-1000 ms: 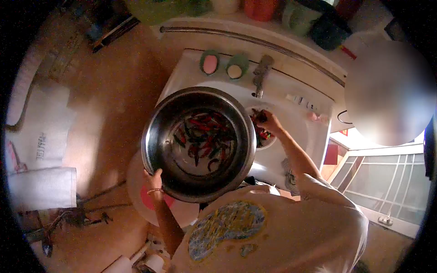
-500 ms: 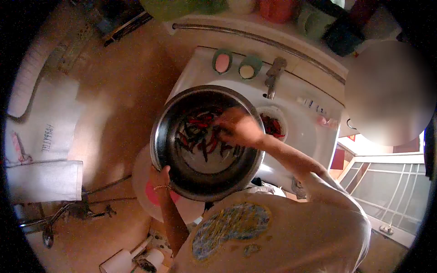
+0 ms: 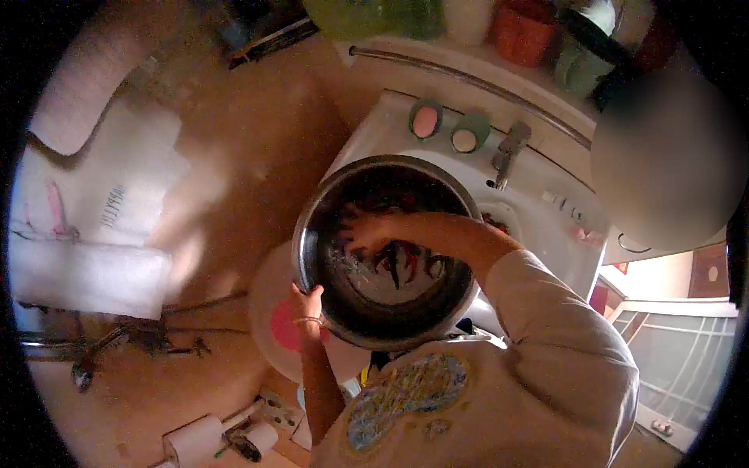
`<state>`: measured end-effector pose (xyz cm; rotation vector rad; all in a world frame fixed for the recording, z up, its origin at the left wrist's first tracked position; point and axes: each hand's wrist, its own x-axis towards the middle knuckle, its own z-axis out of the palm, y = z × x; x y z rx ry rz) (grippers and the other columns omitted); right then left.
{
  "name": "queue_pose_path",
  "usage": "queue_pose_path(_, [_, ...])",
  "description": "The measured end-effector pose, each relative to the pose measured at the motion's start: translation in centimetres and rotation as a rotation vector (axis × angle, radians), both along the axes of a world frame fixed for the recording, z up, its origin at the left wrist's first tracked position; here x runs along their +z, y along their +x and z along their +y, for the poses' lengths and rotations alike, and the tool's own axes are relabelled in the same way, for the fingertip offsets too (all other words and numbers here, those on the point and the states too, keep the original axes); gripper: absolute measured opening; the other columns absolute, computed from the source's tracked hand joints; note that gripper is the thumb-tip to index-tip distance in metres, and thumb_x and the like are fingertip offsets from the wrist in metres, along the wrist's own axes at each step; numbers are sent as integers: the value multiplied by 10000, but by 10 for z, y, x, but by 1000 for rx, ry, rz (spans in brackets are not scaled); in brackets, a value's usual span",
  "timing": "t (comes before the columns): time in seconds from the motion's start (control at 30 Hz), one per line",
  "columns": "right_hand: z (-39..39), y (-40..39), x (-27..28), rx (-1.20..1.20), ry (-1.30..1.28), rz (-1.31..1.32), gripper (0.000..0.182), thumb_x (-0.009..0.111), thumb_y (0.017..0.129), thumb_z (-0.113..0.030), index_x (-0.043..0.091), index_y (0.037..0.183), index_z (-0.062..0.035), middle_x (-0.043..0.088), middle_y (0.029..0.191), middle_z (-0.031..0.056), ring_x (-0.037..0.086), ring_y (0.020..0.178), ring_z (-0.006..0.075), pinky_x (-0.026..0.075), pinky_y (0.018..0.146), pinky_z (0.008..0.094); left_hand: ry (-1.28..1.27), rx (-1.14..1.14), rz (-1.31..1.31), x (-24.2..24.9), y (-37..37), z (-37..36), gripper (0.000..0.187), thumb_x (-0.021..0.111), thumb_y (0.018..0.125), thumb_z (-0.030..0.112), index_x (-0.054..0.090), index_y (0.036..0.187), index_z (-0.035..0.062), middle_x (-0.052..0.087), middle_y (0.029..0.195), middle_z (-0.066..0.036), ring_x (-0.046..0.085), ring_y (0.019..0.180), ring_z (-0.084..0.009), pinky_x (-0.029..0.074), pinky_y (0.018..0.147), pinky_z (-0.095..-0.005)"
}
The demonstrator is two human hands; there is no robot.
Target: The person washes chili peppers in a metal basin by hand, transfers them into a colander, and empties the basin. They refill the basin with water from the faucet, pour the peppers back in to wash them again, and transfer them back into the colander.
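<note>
The steel bowl point(image 3: 386, 249) is gripped at its near-left rim by the left hand point(image 3: 307, 304); the right hand point(image 3: 367, 234) is inside over the chillies point(image 3: 402, 261), fingers loosely curled; whether anything is pinched cannot be told.

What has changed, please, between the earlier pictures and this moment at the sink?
The right hand left the small strainer of chillies in the white sink and moved left into the round steel bowl, over the red and dark chillies. The left hand stays gripping the bowl's near rim.
</note>
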<state>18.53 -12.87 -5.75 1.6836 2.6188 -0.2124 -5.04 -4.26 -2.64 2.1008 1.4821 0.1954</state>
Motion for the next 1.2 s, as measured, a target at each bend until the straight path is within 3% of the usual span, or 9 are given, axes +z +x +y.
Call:
queue_pose_path(0.17, [-44,22,50,-277,-269,51,575,410,735,-549,410,1179,-183,242,1294,130,243,1171,330,133,914,608,-59,37,-67,24,9,-13,676,615,607,225,335,1164,-38,416,1129,-224,418,1034,-352,326,875,-381])
queue_pose_path(0.23, [-66,25,66,-397,-342,413,696,346,723,-631,341,1234,-159,194,1291,212,251,1154,374,193,944,524,-35,24,-14,22,9,-11,677,609,609,239,337,1165,-37,422,1123,-223,416,1035,-354,326,875,-381])
queue_pose_path(0.33, [-94,17,48,-479,-351,199,789,351,684,-680,310,1250,-132,176,1272,276,281,1127,405,251,945,435,-71,-26,-5,3,2,3,703,603,614,286,329,1180,-29,418,1136,-220,402,1053,-354,316,890,-383])
queue_pose_path(0.53, [-136,-34,50,-360,-775,211,792,386,674,-676,312,1249,-136,237,1230,302,342,1078,423,341,857,443,44,-10,41,-34,-5,16,726,620,611,313,331,1185,-24,392,1179,-211,380,1085,-344,304,909,-383])
queue_pose_path(0.77, [-147,-78,43,-404,-813,309,640,430,733,-557,389,1194,-115,369,1149,267,431,978,390,368,824,440,8,-52,9,18,8,-2,549,640,608,210,432,1061,-21,462,1088,-217,447,1002,-362,358,827,-397])
queue_pose_path(0.87, [-139,-85,56,-349,-682,421,513,483,746,-468,480,1076,-75,499,1004,202,486,898,327,398,759,419,39,-66,9,-6,2,8,498,640,606,175,450,1023,-21,486,1045,-222,472,966,-362,372,802,-399])
queue_pose_path(0.93, [-131,-92,54,-400,-730,730,409,566,727,-374,516,969,-48,563,854,138,527,805,259,409,671,395,73,-78,-28,-2,4,6,487,638,605,166,453,1015,-20,499,1025,-224,483,950,-361,377,794,-400])
queue_pose_path(1.03, [-120,-93,62,-502,-929,805,383,628,694,-310,514,947,-46,573,812,96,532,732,225,403,609,379,-3,-148,-94,22,10,-3,468,636,605,156,462,1005,-14,524,975,-222,500,913,-370,387,781,-402])
queue_pose_path(1.2, [-108,-100,21,-430,-917,773,421,660,667,-280,504,980,-45,568,821,101,521,741,228,414,621,365,78,-113,-177,18,8,-2,470,640,597,164,471,1001,-4,529,969,-216,499,909,-376,390,769,-406])
